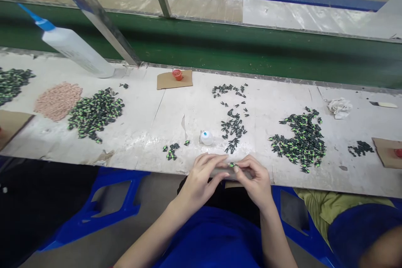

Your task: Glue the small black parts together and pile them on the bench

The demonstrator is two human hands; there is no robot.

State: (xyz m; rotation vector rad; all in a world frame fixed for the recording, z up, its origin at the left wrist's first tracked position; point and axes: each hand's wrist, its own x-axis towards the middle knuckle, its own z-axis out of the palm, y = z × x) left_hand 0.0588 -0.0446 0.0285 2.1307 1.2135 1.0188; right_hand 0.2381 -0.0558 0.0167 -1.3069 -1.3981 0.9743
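Pinching a small black-and-green piece (232, 164) in the right hand (256, 179), with fingers parted on the left hand (203, 174); apparently light, stiff, best gripped edgewise.

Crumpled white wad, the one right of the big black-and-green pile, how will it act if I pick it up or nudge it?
The crumpled white wad is probably light for its size, as it looks like thin, loosely bunched sheet. Its soft folds should squash or open when pinched. Nudged, it would likely slide rather than roll, given its uneven, ragged outline.
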